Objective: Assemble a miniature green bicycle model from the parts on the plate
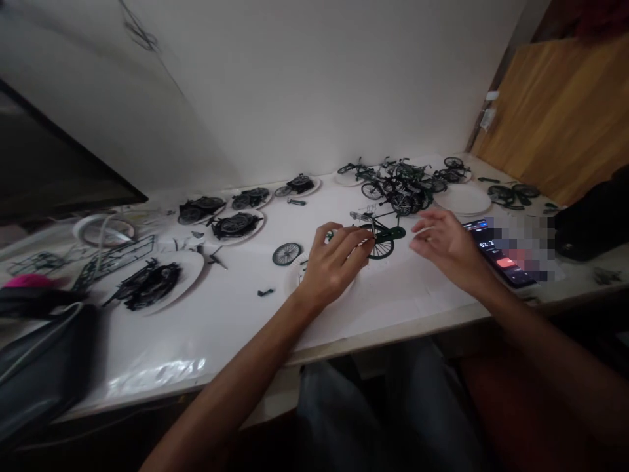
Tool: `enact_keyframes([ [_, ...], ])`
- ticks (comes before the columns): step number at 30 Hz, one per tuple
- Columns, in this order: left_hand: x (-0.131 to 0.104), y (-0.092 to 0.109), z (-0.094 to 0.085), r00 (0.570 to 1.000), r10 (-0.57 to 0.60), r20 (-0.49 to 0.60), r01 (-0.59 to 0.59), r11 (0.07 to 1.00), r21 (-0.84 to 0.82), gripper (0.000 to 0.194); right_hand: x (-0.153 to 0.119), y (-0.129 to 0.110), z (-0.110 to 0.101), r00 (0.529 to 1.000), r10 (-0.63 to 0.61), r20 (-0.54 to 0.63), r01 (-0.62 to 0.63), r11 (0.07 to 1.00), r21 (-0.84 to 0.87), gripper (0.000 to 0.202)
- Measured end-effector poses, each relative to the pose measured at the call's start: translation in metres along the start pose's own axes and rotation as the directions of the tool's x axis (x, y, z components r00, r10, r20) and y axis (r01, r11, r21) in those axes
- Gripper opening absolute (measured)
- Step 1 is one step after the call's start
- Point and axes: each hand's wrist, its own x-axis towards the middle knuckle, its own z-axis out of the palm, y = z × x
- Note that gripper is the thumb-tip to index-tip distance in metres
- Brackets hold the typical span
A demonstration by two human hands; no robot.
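Observation:
My left hand point(337, 262) is closed on a small model bicycle point(393, 234) over the middle of the table. The bicycle's dark green frame and one spoked wheel show to the right of my fingers; the rest is behind the hand. To its right, my right hand point(447, 249) hovers apart from the bicycle with fingers partly curled and nothing visible in them. A loose spoked wheel point(287, 254) lies left of my left hand. Nearer the front edge is a small dark green part point(266, 292). A white plate point(295, 274) sits partly hidden under my left hand.
Model bicycles point(405, 180) pile up at the back. Paper plates with black parts, including a larger one point(194, 272), stand left. A lit phone point(506, 255) lies beside my right wrist. A bare plate point(464, 200) is behind it. A dark bag point(49, 360) occupies the front left.

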Motion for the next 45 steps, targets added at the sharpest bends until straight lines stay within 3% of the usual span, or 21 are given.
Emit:
enact_keyframes([
  [1, 0.001, 0.001, -0.002, 1.0, 0.026, -0.002, -0.026, 1.0, 0.017, 0.014, -0.001, 0.0, 0.003, 0.989, 0.133, 0.07, -0.141, 0.98, 0.138, 0.053],
  [3, 0.002, 0.005, -0.004, 0.996, 0.092, 0.008, -0.092, 0.995, 0.03, 0.012, -0.005, 0.001, 0.011, 0.922, 0.295, 0.25, -0.368, 0.87, 0.327, 0.046],
  [5, 0.003, 0.011, -0.004, 0.986, 0.166, 0.019, -0.166, 0.986, 0.017, 0.011, -0.01, 0.002, 0.02, 0.894, 0.318, 0.314, -0.433, 0.792, 0.431, 0.04],
  [8, 0.001, 0.015, -0.002, 0.974, 0.219, 0.065, -0.217, 0.975, -0.036, 0.009, -0.014, 0.004, 0.029, 0.925, 0.302, 0.232, -0.379, 0.791, 0.48, 0.035],
  [11, -0.001, 0.011, 0.0, 0.976, 0.163, 0.142, -0.143, 0.979, -0.142, 0.016, -0.011, 0.008, 0.028, 0.958, 0.272, 0.089, -0.285, 0.873, 0.397, 0.035],
  [13, -0.002, 0.007, 0.002, 0.985, 0.073, 0.155, -0.037, 0.975, -0.221, 0.022, -0.008, 0.013, 0.026, 0.978, 0.209, 0.001, -0.202, 0.944, 0.261, 0.034],
  [16, -0.004, 0.007, 0.006, 0.979, -0.166, 0.121, 0.192, 0.948, -0.253, 0.017, -0.007, 0.021, 0.028, 0.987, 0.124, -0.103, -0.117, 0.99, 0.076, 0.036],
  [20, -0.002, 0.019, 0.014, 0.896, -0.402, 0.19, 0.443, 0.838, -0.319, 0.009, -0.013, 0.031, 0.036, 0.986, 0.034, -0.16, -0.034, 0.999, 0.004, 0.041],
  [25, 0.001, 0.032, 0.02, 0.757, -0.577, 0.306, 0.641, 0.565, -0.52, 0.009, -0.019, 0.03, 0.039, 0.982, -0.166, -0.092, 0.155, 0.981, -0.12, 0.029],
  [29, 0.001, 0.034, 0.021, 0.682, -0.65, 0.335, 0.694, 0.43, -0.578, 0.009, -0.019, 0.028, 0.037, 0.965, -0.246, -0.087, 0.225, 0.954, -0.2, 0.026],
  [34, 0.003, 0.033, 0.019, 0.644, -0.671, 0.366, 0.716, 0.361, -0.597, 0.01, -0.019, 0.029, 0.037, 0.961, -0.261, -0.095, 0.235, 0.946, -0.223, 0.026],
  [40, 0.003, 0.033, 0.02, 0.617, -0.677, 0.401, 0.728, 0.298, -0.617, 0.011, -0.019, 0.029, 0.038, 0.963, -0.244, -0.119, 0.213, 0.95, -0.228, 0.027],
  [45, 0.002, 0.033, 0.021, 0.622, -0.687, 0.376, 0.72, 0.314, -0.619, 0.01, -0.019, 0.028, 0.037, 0.96, -0.259, -0.108, 0.229, 0.945, -0.233, 0.026],
])
